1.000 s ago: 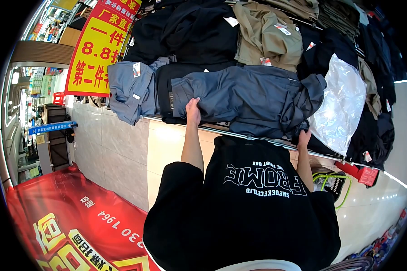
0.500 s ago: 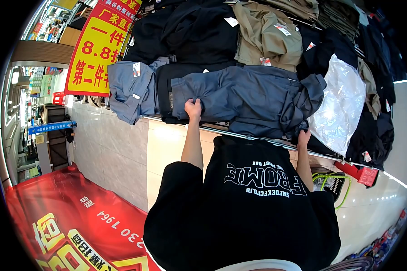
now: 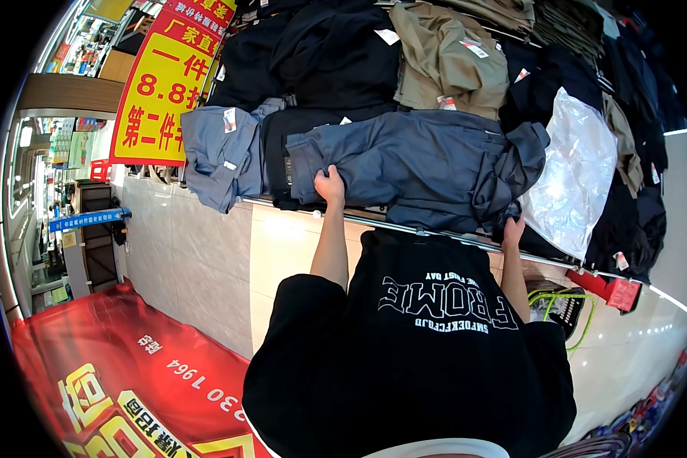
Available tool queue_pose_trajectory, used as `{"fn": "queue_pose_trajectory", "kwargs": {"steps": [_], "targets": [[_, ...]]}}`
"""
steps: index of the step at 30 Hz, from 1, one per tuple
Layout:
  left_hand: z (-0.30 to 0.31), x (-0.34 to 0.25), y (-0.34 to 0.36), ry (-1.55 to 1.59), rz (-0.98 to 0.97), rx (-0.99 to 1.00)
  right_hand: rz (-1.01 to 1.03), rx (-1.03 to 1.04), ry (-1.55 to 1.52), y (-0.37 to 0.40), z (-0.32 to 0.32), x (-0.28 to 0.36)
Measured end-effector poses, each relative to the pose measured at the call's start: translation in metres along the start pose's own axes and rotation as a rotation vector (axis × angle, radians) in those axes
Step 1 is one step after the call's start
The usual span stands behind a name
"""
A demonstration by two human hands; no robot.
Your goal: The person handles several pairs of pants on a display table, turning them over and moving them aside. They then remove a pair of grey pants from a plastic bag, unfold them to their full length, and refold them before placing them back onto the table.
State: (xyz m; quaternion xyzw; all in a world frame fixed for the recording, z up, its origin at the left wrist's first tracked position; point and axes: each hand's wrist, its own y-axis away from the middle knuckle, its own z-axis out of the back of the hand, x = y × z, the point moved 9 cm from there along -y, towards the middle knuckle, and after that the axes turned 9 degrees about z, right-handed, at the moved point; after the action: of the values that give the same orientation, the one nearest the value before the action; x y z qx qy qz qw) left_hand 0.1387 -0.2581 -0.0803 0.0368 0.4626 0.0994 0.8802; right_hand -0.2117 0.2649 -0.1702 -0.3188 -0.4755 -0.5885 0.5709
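Dark blue-grey trousers [image 3: 427,156] lie stretched sideways over other folded clothes on a metal-edged rack. My left hand [image 3: 330,185] is closed on the near edge of the trousers, close to their left end. At the bunched right end, my right hand [image 3: 514,229] grips the same fabric, its fingertips partly hidden by the folds. A clear plastic bag [image 3: 576,179] lies just right of the bunched cloth. To the left sits a folded grey-blue garment [image 3: 223,156] with a white tag.
Black garments [image 3: 336,53] and khaki garments [image 3: 454,61] are piled behind. A yellow and red sign [image 3: 164,84] stands at the back left. The metal rail [image 3: 404,228] runs along the near edge. A red banner [image 3: 122,366] is at lower left.
My left hand has shifted very slightly right and down along the trousers' edge. My right hand has hardly moved, and the trousers lie almost the same.
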Motion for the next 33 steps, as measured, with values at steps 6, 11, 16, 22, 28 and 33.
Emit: {"fn": "queue_pose_trajectory", "kwargs": {"steps": [6,11,16,22,28,33], "targets": [[-0.011,0.022,-0.003,0.357,0.147,0.158,0.030,-0.017,-0.032,-0.003,-0.001,-0.004],[-0.007,0.007,0.012,0.580,0.158,0.275,0.014,-0.025,-0.022,0.000,-0.001,0.003],[-0.007,0.008,0.011,0.642,0.214,0.303,0.004,-0.005,-0.022,0.001,-0.003,0.003],[-0.013,0.009,0.011,0.618,0.205,0.396,-0.011,-0.034,0.018,0.002,0.000,0.005],[-0.010,0.003,0.016,0.585,0.180,0.411,0.021,-0.030,0.010,-0.003,0.000,-0.005],[-0.008,0.002,0.017,0.636,0.140,0.345,0.047,-0.036,0.056,-0.002,0.001,0.000]]}}
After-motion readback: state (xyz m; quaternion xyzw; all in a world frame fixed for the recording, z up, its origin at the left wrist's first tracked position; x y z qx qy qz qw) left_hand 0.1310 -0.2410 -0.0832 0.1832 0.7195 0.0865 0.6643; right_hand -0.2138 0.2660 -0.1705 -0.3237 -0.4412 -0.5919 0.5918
